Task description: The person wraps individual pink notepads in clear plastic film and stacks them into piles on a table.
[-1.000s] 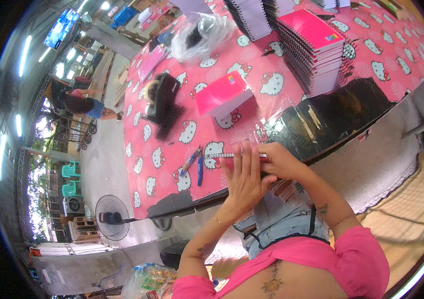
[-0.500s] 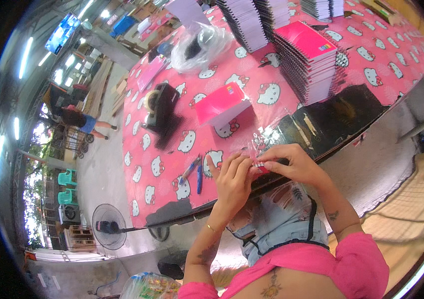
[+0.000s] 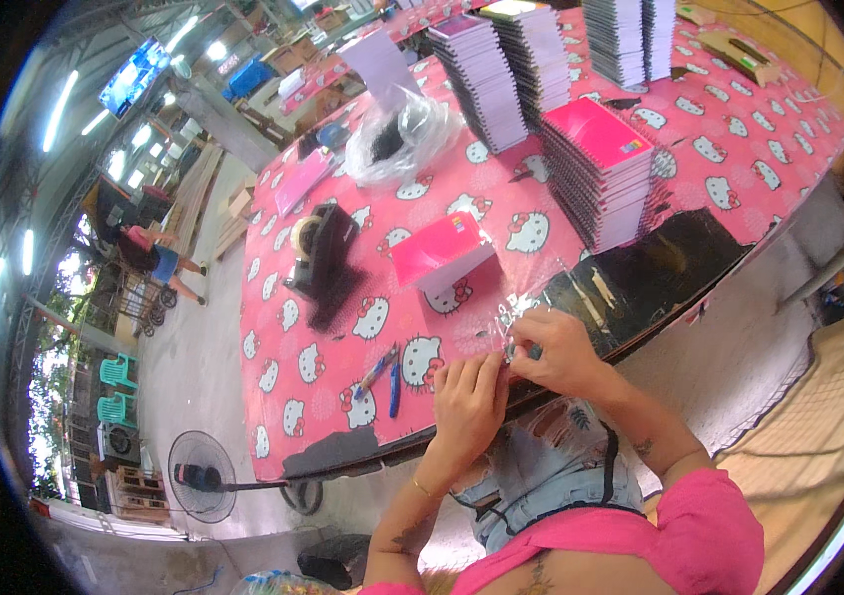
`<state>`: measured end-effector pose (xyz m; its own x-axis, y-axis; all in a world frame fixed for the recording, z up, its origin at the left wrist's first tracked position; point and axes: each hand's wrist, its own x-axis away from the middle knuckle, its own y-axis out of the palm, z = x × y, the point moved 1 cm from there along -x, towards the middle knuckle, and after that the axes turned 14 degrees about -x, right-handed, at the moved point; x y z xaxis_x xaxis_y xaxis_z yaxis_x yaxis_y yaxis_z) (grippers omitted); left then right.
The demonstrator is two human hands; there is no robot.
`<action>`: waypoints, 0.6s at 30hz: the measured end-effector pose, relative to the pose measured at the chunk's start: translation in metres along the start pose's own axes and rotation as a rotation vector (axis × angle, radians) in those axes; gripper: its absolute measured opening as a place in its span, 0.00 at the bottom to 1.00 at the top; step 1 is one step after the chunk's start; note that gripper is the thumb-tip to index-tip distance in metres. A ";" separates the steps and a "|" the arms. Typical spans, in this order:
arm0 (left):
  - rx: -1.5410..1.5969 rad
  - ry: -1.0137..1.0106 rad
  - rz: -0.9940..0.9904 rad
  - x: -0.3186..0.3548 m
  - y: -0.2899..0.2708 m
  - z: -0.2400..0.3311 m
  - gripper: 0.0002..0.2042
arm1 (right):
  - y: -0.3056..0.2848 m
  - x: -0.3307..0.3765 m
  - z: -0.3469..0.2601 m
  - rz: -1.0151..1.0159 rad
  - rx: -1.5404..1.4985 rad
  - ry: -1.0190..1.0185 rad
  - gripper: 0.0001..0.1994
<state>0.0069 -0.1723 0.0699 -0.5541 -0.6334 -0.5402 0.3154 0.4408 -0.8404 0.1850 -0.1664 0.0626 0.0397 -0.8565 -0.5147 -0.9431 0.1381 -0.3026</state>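
At the near edge of the table both hands work a clear plastic wrapper (image 3: 526, 315). My right hand (image 3: 553, 349) pinches the wrapper's edge with its fingertips. My left hand (image 3: 469, 401) presses down beside it, fingers curled on the same crinkled plastic. What lies inside the wrapper is hidden by the hands. A small pink booklet stack (image 3: 442, 253) sits just beyond them, and two blue pens (image 3: 387, 372) lie to the left of my left hand.
A pink cartoon-cat tablecloth (image 3: 342, 327) covers the table. A black tape dispenser (image 3: 323, 248) stands at left, a tall pink notebook stack (image 3: 600, 169) at right, more stacks and a plastic bag (image 3: 397, 134) behind. A floor fan (image 3: 202, 476) stands below left. A person (image 3: 149, 260) stands far left.
Both hands have come down from holding a pink item above the table edge and now press the clear wrapper flat at the table's near edge.
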 end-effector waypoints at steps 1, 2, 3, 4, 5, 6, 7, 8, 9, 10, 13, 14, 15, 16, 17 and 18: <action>-0.023 0.012 -0.008 -0.001 -0.003 0.001 0.12 | 0.001 0.000 -0.002 0.027 0.016 0.012 0.10; 0.007 -0.039 -0.040 -0.002 -0.007 -0.002 0.13 | 0.002 0.002 -0.002 0.053 0.034 0.025 0.10; 0.039 -0.089 -0.073 -0.002 -0.011 -0.007 0.13 | 0.004 0.006 -0.005 0.076 0.026 0.058 0.11; 0.070 -0.139 -0.108 -0.003 -0.015 -0.009 0.14 | 0.006 0.013 -0.013 0.115 -0.022 0.024 0.13; 0.149 -0.269 -0.047 -0.007 -0.023 -0.010 0.13 | 0.007 0.013 -0.034 0.147 -0.072 -0.022 0.16; 0.456 -0.388 -0.059 -0.015 -0.033 -0.006 0.12 | 0.005 0.015 -0.050 0.183 -0.117 -0.064 0.20; 0.766 -0.499 -0.073 -0.023 -0.043 0.001 0.12 | 0.004 0.018 -0.060 0.077 -0.200 -0.043 0.28; 1.076 -0.608 -0.090 -0.026 -0.049 0.006 0.12 | 0.002 0.016 -0.056 0.071 -0.246 0.014 0.27; 1.324 -0.484 -0.062 -0.025 -0.044 0.007 0.15 | -0.003 0.016 -0.049 0.066 -0.290 0.072 0.27; 1.119 -0.370 0.015 -0.026 -0.042 0.005 0.17 | -0.009 0.015 -0.041 0.062 -0.334 0.131 0.27; 0.489 -0.111 0.220 -0.026 -0.029 -0.010 0.23 | -0.060 -0.012 -0.043 0.153 -0.219 0.164 0.25; 0.444 -0.156 0.168 -0.022 -0.014 -0.017 0.24 | -0.079 -0.023 -0.042 0.284 -0.281 0.077 0.27; 0.386 -0.218 0.112 -0.013 0.004 -0.029 0.24 | -0.097 -0.042 -0.052 0.348 -0.225 0.034 0.33; 0.339 -0.273 0.055 -0.003 0.023 -0.037 0.24 | -0.116 -0.058 -0.069 0.385 -0.203 0.200 0.32; 0.289 -0.309 0.016 0.008 0.040 -0.040 0.25 | -0.129 -0.078 -0.077 0.434 -0.421 0.102 0.31; 0.268 -0.297 0.005 0.011 0.043 -0.038 0.24 | -0.147 -0.098 -0.075 0.387 -0.487 0.046 0.31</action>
<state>-0.0145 -0.1362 0.0298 -0.3175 -0.8052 -0.5008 0.5291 0.2879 -0.7982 0.2951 -0.1398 0.2178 -0.3391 -0.8118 -0.4754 -0.9290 0.2093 0.3054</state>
